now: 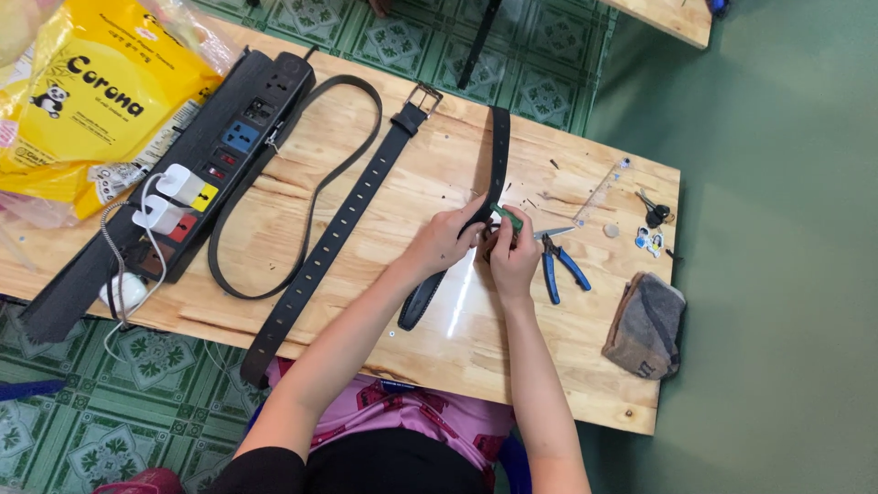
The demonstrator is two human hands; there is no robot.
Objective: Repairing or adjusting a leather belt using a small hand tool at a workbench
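A short black belt (497, 151) lies across the middle of the wooden table (439, 165), its rounded tip (416, 306) toward me. My left hand (445, 240) pinches this belt at its middle. Right beside it, my right hand (512, 256) holds a small green-handled tool (508, 218) against the same spot on the belt. A second, longer black belt with a metal buckle (422, 98) stretches diagonally to the left, its strap (320, 252) pierced by several holes.
Blue-handled pliers (560, 267) lie just right of my hands. Further right are a clear ruler (599, 192), keys (653, 213) and a folded grey cloth (646, 325). A black power strip (197, 174) with white plugs and a yellow bag (101, 91) fill the left end.
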